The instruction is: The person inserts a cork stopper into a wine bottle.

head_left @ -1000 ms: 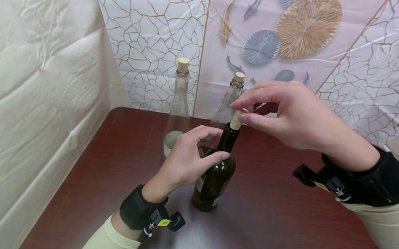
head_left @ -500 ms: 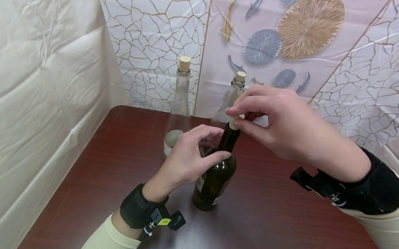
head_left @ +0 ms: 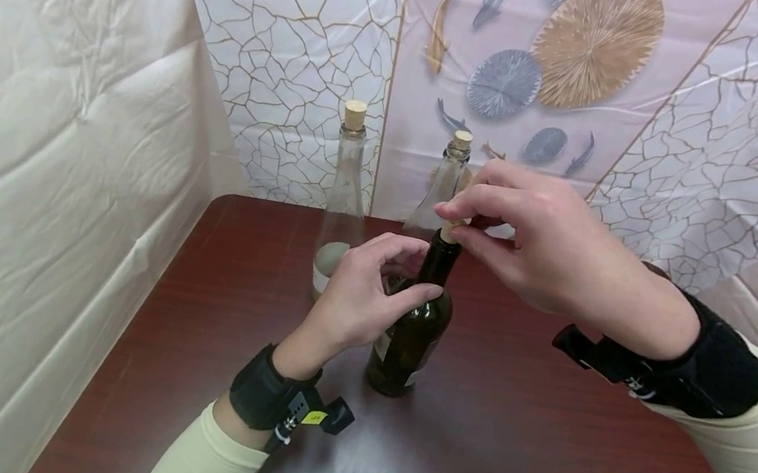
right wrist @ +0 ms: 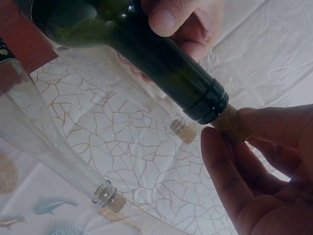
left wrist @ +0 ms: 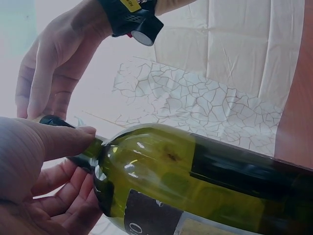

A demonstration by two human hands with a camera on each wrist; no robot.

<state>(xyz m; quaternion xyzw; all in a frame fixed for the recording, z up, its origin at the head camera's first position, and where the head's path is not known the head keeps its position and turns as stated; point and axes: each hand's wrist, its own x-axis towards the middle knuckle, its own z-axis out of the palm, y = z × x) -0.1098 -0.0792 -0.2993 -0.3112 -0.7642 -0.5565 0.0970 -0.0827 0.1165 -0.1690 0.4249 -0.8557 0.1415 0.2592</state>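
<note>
A dark green wine bottle point(head_left: 408, 335) stands on the table, its label facing partly sideways in the left wrist view. My left hand point(head_left: 371, 289) grips it where the neck point(right wrist: 176, 73) meets the shoulder, thumb on the near side and fingers behind. With thumb and fingertips my right hand point(head_left: 534, 229) pinches a cork point(right wrist: 232, 126) at the bottle's mouth. The cork's lower end sits inside the rim, and a short length shows outside it in the right wrist view. Fingers cover most of the cork in the head view.
Behind stand two clear glass bottles, one at the left point(head_left: 347, 185) and one at the right point(head_left: 444, 185), each with a cork in its mouth. The reddish-brown table point(head_left: 174, 356) meets a pale cloth wall point(head_left: 75, 187) on the left and a patterned one point(head_left: 287, 66) behind.
The right hand has moved down and left toward the bottle's mouth, and the cork has sunk further into the neck. The left hand keeps its grip on the bottle.
</note>
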